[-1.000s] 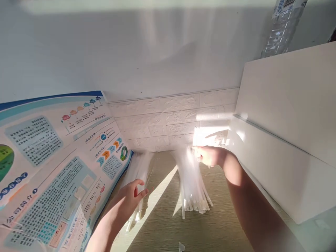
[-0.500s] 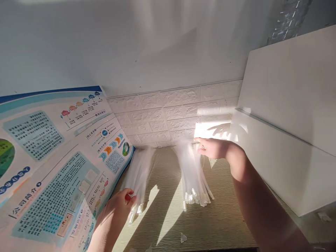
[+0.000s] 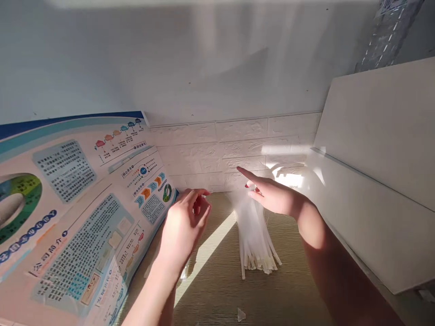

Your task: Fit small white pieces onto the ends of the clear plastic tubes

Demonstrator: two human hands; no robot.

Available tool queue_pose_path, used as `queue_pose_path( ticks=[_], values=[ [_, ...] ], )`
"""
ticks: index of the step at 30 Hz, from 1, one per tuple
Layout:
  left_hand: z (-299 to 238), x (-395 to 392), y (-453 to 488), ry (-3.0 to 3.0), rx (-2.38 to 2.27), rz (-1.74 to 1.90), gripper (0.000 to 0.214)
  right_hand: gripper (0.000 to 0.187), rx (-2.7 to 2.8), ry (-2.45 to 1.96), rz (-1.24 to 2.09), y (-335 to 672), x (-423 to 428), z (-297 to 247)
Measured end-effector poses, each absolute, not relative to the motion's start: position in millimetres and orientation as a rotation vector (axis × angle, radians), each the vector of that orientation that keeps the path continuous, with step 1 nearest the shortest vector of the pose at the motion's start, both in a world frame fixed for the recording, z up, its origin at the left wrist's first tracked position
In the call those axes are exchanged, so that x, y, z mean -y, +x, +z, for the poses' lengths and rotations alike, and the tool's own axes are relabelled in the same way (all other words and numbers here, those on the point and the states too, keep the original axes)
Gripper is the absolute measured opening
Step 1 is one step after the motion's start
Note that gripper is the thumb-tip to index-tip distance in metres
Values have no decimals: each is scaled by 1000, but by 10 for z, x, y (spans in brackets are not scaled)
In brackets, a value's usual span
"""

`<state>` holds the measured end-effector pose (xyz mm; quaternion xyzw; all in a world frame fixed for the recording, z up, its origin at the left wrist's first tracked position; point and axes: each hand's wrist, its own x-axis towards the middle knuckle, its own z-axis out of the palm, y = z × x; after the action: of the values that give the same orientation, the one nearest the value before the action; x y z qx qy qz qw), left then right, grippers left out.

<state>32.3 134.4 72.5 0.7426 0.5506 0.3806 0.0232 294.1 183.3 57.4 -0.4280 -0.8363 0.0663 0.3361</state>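
Observation:
A bundle of long, thin, whitish translucent strands with thicker tube-like near ends [image 3: 256,244] lies fanned out on the table. Above its far end is my right hand [image 3: 277,195], index finger stretched out, thumb apart and the other fingers partly curled. Nothing shows in its grasp. My left hand [image 3: 185,219] is raised left of the bundle, thumb and fingers brought together in a pinch; anything between them is too small or hidden. Beneath my left forearm, a few whitish ends [image 3: 184,272] of another bundle peek out, the rest covered.
A printed poster board [image 3: 84,217] leans along the left side. White panels [image 3: 370,217] stand at the right. Behind is a white brick-patterned wall [image 3: 197,156]. A small whitish scrap [image 3: 241,314] lies near the front of the greenish table [image 3: 217,290], crossed by sunlight.
My left hand has moved up and right from the near ends of the left bundle. My right hand has shifted slightly left over the right bundle, index finger now extended. The view has shifted slightly.

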Motion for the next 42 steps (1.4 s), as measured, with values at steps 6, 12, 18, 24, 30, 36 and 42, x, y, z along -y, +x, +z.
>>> queue_pose_path(
  ticks=[6, 12, 18, 24, 30, 36, 42],
  values=[
    [996, -1527, 815, 2295, -1176, 1311, 20, 51, 2092, -955, 2, 2695, -1808, 727],
    [1096, -1684, 1006, 2178, -908, 1428, 13, 18, 1854, -998, -308, 2761, -1746, 807],
    [1236, -1554, 889, 2263, -701, 1590, 4, 22, 1800, -836, -409, 2716, -1542, 948],
    [1237, -1422, 767, 2167, -693, 1691, 17, 23, 1816, -900, -427, 2647, -1369, 997],
    [1175, -1583, 793, 1908, -648, 1591, 7, 16, 1894, -903, -224, 2621, -1380, 993],
    [1148, -1659, 812, 1726, -618, 1466, 13, 22, 1936, -897, 112, 2604, -1400, 977],
    [1085, -1736, 916, 1525, -668, 1441, 16, 21, 1848, -941, 60, 2590, -1521, 897]
  ],
)
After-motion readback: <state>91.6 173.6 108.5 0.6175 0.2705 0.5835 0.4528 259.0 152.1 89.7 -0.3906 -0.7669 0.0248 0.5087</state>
